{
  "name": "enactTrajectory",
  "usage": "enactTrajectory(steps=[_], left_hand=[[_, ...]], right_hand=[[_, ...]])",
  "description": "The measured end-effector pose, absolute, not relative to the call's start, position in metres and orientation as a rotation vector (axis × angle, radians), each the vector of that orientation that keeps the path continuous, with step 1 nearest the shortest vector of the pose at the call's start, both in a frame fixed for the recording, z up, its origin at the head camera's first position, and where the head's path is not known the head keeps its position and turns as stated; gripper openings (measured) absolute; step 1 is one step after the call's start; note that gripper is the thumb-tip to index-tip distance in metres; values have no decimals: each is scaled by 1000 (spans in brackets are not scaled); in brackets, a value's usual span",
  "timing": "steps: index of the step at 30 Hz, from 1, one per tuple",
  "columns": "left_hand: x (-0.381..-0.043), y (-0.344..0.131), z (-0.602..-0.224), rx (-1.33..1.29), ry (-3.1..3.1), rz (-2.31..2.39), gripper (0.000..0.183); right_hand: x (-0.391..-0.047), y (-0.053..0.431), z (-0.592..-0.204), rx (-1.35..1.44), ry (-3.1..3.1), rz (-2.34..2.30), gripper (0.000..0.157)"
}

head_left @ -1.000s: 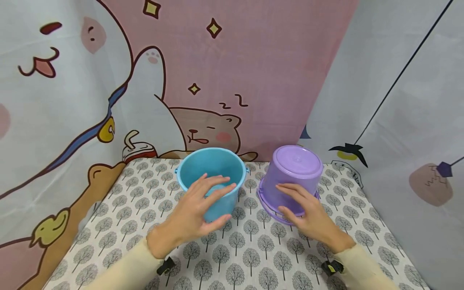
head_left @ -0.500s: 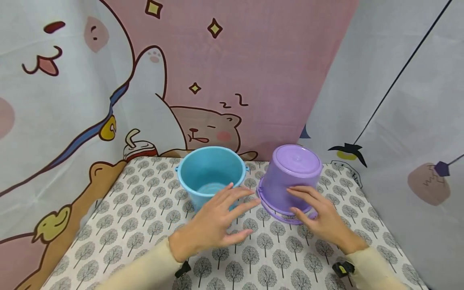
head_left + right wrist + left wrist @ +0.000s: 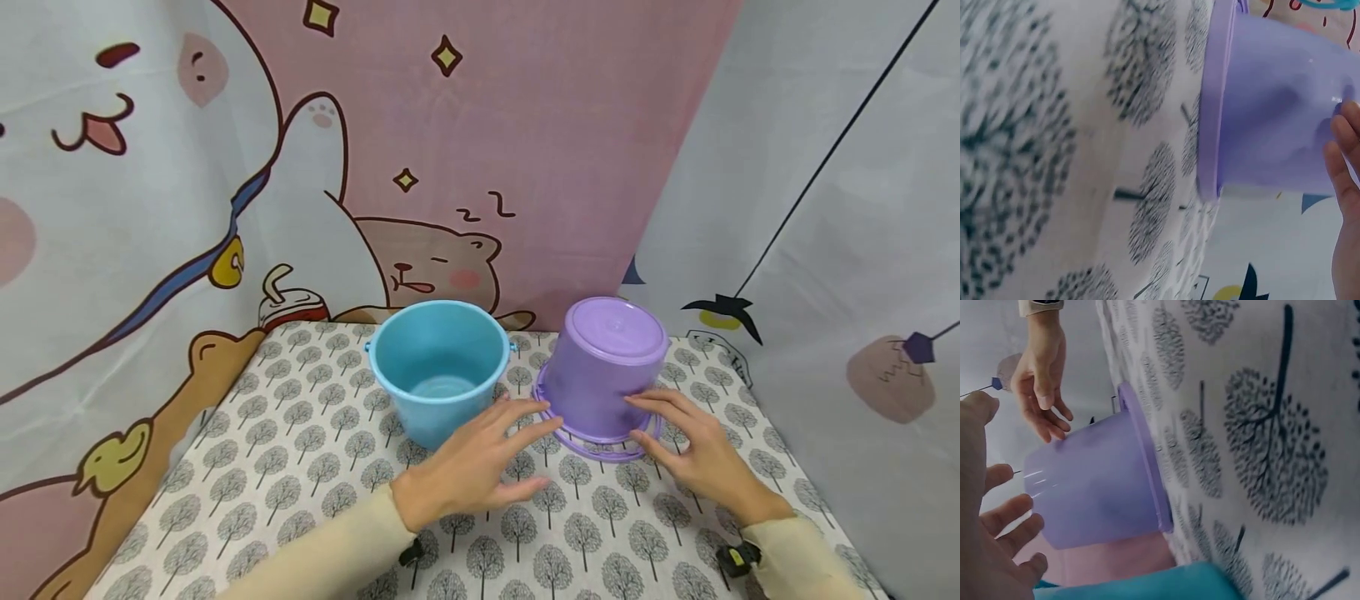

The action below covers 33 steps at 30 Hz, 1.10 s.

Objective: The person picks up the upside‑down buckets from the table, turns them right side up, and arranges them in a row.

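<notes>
A purple bucket [image 3: 600, 375] stands upside down on the table, its handle lying round the rim. Close by its right side is my right hand [image 3: 697, 450], thumb and fingers apart and slightly bent; whether the fingertips touch the wall I cannot tell. My left hand [image 3: 480, 458] hovers before the gap between the buckets, fingers spread, holding nothing. Behind it a light blue bucket [image 3: 438, 408] stands upright, its inside visible. In the left wrist view the purple bucket [image 3: 1097, 481] lies beyond the spread left fingers [image 3: 1007, 515].
A cloth with grey tree prints [image 3: 300, 475] covers the table. Behind it hangs a pink and white curtain [image 3: 570, 150] with cartoon animals, and pale fabric [image 3: 847, 250] rises along the right side.
My left hand has moved right, from in front of the blue bucket toward the purple one. My right hand has shifted right along the purple bucket. Both buckets stay in place.
</notes>
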<state>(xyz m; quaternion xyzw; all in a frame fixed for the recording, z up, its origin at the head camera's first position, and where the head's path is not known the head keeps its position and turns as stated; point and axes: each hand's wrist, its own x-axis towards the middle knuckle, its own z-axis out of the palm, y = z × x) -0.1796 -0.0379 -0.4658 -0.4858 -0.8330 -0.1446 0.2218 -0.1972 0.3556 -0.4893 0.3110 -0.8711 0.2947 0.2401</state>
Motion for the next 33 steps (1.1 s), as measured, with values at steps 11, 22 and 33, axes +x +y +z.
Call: enactTrajectory(steps=[11, 22, 33], left_hand=[[-193, -18, -491, -1202, -2661, -381, 88], [-211, 8, -508, -1101, -2842, -401, 93], [-223, 28, -512, -985, -3026, -369, 108]], right_hand=[[-202, 381, -499, 723, -2477, 795, 65], [-217, 408, -512, 590, -2643, 800, 56], [-237, 424, -516, 627, -2801, 725, 60]])
